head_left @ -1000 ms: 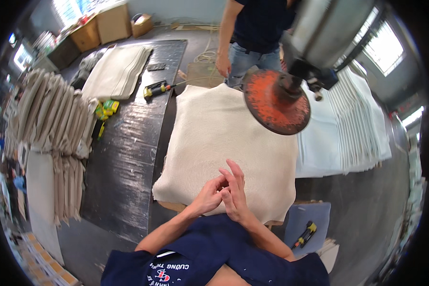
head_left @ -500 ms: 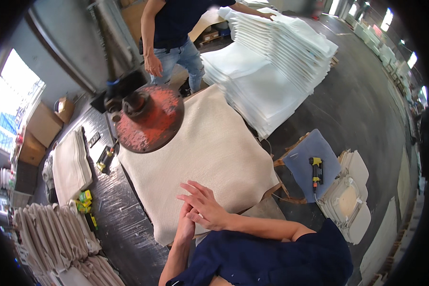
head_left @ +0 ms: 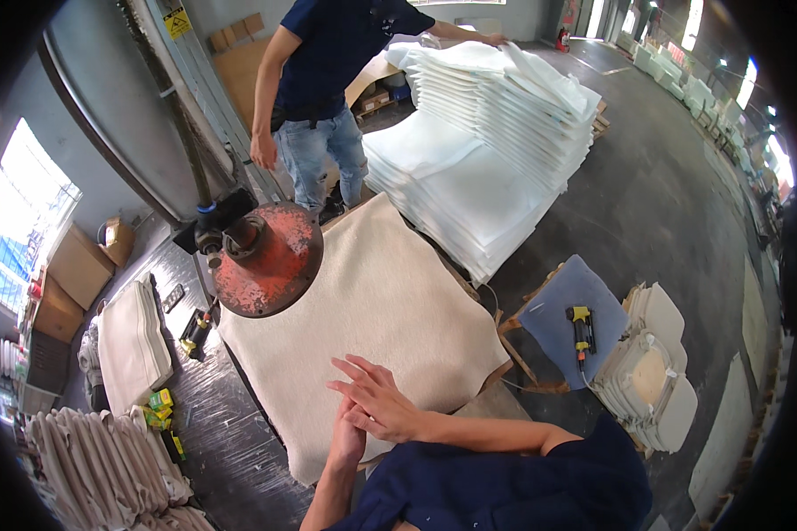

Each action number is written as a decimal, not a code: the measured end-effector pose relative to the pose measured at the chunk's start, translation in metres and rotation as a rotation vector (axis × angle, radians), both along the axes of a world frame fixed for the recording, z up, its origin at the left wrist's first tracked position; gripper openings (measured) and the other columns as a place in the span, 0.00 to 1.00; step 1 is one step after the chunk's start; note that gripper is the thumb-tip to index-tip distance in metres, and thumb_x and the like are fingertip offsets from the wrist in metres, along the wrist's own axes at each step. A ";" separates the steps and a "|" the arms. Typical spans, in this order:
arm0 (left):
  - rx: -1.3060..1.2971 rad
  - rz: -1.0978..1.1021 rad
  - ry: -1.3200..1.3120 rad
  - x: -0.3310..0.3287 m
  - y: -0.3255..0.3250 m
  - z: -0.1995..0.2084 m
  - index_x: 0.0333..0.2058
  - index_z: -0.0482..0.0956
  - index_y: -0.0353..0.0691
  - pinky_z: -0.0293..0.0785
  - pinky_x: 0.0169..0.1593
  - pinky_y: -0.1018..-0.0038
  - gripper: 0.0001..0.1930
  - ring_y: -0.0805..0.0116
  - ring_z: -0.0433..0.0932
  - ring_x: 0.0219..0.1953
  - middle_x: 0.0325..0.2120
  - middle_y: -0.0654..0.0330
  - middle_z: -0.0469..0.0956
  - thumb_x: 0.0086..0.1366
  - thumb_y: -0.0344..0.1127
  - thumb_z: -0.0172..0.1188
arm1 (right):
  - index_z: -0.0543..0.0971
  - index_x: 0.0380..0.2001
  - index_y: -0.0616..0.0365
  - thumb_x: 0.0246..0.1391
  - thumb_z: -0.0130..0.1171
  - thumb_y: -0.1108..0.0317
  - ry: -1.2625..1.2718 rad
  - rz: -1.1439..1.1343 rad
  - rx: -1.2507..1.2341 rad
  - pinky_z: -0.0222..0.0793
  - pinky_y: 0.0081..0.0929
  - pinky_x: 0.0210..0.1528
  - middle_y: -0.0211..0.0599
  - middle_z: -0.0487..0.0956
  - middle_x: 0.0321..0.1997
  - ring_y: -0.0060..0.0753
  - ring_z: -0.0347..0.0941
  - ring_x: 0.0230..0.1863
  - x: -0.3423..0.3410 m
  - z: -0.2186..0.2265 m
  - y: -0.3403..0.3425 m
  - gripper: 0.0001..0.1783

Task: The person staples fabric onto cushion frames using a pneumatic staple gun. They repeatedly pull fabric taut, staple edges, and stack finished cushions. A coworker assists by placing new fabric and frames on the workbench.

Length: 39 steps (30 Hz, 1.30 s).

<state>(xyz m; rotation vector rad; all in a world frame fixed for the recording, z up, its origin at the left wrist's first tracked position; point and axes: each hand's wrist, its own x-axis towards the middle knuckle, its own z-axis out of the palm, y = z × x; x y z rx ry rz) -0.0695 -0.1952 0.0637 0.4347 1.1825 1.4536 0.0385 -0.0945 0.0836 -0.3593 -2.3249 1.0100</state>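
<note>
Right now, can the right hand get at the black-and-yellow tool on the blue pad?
Probably yes: the right hand looks empty, touching only the left hand, and nothing seems to block the way to the tool, though it lies past the cream cloth.

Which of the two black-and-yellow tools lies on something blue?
The right-hand tool: it lies on the blue panel, beyond the beige fabric's right side. The left-hand tool lies on the dark tabletop.

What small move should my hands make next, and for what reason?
Perhaps lower your right hand onto the cream cloth: it touches your left hand, its fingers are spread, no held object shows, and the cloth lies before both.
</note>
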 end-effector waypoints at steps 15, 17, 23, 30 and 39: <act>0.071 0.117 0.476 0.002 0.011 0.000 0.57 0.79 0.33 0.76 0.56 0.71 0.16 0.69 0.80 0.52 0.48 0.57 0.84 0.73 0.30 0.60 | 0.69 0.74 0.46 0.76 0.45 0.44 -0.036 -0.010 -0.005 0.44 0.56 0.79 0.47 0.54 0.85 0.56 0.47 0.84 -0.006 -0.012 0.022 0.32; 0.050 0.145 0.575 -0.002 0.009 -0.011 0.52 0.82 0.32 0.77 0.52 0.71 0.13 0.70 0.82 0.46 0.42 0.58 0.86 0.71 0.28 0.61 | 0.70 0.74 0.46 0.75 0.46 0.45 -0.033 -0.011 -0.021 0.45 0.56 0.79 0.47 0.55 0.84 0.56 0.48 0.84 -0.009 -0.014 0.022 0.32; 0.047 0.227 0.730 -0.010 0.015 0.001 0.44 0.85 0.31 0.79 0.44 0.70 0.09 0.70 0.82 0.36 0.33 0.58 0.87 0.70 0.30 0.64 | 0.70 0.73 0.47 0.74 0.48 0.45 0.018 -0.007 -0.063 0.45 0.57 0.79 0.48 0.55 0.84 0.57 0.49 0.83 -0.015 -0.010 0.019 0.32; -0.006 0.170 0.697 -0.010 0.017 0.011 0.50 0.83 0.32 0.80 0.46 0.69 0.13 0.70 0.84 0.39 0.38 0.56 0.88 0.71 0.33 0.63 | 0.70 0.73 0.47 0.73 0.49 0.45 0.016 -0.006 -0.101 0.44 0.58 0.79 0.47 0.55 0.84 0.58 0.48 0.83 -0.015 -0.004 0.016 0.32; 0.162 0.124 0.012 -0.032 0.034 -0.010 0.53 0.81 0.34 0.80 0.48 0.65 0.17 0.67 0.82 0.40 0.37 0.59 0.83 0.69 0.36 0.65 | 0.65 0.78 0.45 0.71 0.51 0.38 -0.151 0.237 0.297 0.32 0.74 0.79 0.44 0.54 0.86 0.60 0.39 0.86 -0.010 0.012 -0.014 0.40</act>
